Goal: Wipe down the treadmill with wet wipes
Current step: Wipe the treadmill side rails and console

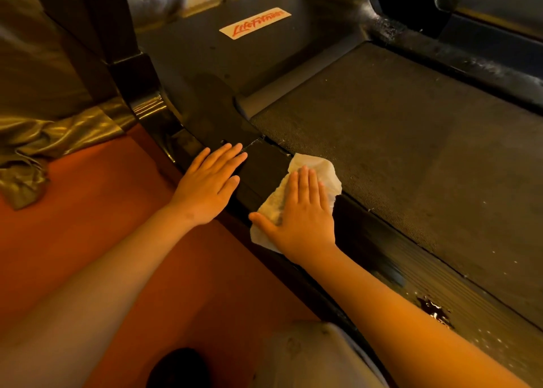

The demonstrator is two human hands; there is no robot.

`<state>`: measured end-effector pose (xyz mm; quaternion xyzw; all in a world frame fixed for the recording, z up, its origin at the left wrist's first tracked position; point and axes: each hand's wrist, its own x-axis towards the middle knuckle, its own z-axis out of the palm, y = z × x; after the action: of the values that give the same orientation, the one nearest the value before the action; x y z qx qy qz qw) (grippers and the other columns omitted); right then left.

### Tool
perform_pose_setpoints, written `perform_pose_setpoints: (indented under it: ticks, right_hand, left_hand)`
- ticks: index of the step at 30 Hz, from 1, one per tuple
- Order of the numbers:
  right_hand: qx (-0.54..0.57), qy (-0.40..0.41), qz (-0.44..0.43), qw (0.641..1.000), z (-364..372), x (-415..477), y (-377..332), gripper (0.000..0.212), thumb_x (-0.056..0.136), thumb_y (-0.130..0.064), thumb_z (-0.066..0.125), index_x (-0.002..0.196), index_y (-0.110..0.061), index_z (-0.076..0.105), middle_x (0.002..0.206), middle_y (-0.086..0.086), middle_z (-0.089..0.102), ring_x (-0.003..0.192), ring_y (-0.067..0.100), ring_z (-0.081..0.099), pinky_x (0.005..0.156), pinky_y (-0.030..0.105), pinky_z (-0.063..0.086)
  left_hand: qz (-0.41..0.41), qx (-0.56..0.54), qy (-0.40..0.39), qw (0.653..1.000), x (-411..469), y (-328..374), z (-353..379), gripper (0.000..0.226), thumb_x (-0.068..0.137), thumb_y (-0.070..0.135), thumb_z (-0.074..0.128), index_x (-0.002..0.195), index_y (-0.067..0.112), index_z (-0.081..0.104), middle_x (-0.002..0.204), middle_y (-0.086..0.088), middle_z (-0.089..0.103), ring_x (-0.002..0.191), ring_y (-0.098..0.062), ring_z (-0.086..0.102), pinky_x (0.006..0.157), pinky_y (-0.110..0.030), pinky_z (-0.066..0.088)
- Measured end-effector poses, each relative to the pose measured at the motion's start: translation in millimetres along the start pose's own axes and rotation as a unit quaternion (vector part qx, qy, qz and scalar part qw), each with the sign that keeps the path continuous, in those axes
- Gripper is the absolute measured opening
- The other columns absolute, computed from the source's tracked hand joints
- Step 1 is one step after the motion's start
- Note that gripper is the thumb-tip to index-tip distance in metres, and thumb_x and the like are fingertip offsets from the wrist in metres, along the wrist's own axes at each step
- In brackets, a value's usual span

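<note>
Treadmill rail (262,165) under wet wipe (318,167)

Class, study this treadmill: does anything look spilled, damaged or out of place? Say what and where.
A dark, glossy puddle lies on the ribbed side rail, nearer the camera than the right hand pressing the wet wipe. It shines against the matte rail, so it looks like an unwiped spill.
</note>
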<state>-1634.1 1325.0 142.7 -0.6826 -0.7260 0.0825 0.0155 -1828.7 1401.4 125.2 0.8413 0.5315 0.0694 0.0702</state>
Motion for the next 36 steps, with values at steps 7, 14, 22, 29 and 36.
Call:
perform_pose_setpoints:
  ticks: [7, 14, 22, 29, 36]
  right_hand:
    - [-0.017, 0.020, -0.037, 0.999, 8, -45, 27, 0.111, 0.075, -0.085, 0.013, 0.154, -0.007, 0.006, 0.162, 0.011, 0.001, 0.149, 0.026, -0.003, 0.120, 0.043, 0.001]
    - [0.023, -0.034, -0.051, 0.998, -26, -53, 40, 0.104, 0.080, -0.081, 0.017, 0.149, -0.015, -0.024, 0.155, 0.003, -0.031, 0.139, 0.018, -0.034, 0.113, 0.035, -0.022]
    - [-0.006, -0.021, -0.022, 1.000, -4, -46, 36, 0.119, 0.056, -0.090, -0.004, 0.141, -0.011, -0.029, 0.156, 0.010, -0.027, 0.140, 0.026, -0.031, 0.113, 0.037, -0.026]
    - [-0.013, -0.011, -0.027, 0.999, -1, -2, 0, 0.121, 0.072, -0.091, 0.024, 0.141, -0.009, -0.032, 0.157, 0.013, -0.026, 0.144, 0.026, -0.026, 0.119, 0.041, -0.014]
    - [0.040, -0.048, -0.026, 0.998, -9, 11, -14, 0.132, 0.070, -0.085, 0.050, 0.140, -0.015, -0.038, 0.156, 0.010, -0.031, 0.143, 0.024, -0.030, 0.118, 0.044, -0.016]
  left_hand:
    - [-0.005, -0.005, 0.006, 1.000, 0, 2, -1, 0.073, 0.088, 0.051, -0.003, 0.154, 0.029, 0.018, 0.162, 0.011, 0.008, 0.148, -0.003, -0.004, 0.120, -0.030, -0.007]
    - [-0.015, 0.001, -0.014, 1.000, 1, 3, -4, 0.050, 0.106, 0.032, 0.020, 0.155, 0.029, 0.011, 0.163, 0.012, 0.001, 0.148, -0.004, -0.008, 0.119, -0.031, -0.010]
    - [-0.006, -0.001, -0.009, 1.000, 1, 4, -5, 0.051, 0.106, 0.034, 0.020, 0.155, 0.029, 0.009, 0.163, 0.013, -0.002, 0.148, -0.004, -0.011, 0.121, -0.032, -0.009]
    - [0.002, -0.002, -0.001, 1.000, 1, -1, -2, 0.052, 0.106, 0.036, 0.021, 0.155, 0.029, 0.009, 0.163, 0.013, -0.001, 0.148, -0.004, -0.010, 0.119, -0.030, -0.011]
    - [0.008, -0.012, 0.006, 1.000, 1, -4, 0, 0.052, 0.105, 0.038, 0.023, 0.155, 0.030, 0.011, 0.163, 0.013, 0.000, 0.148, -0.004, -0.009, 0.119, -0.030, -0.010]
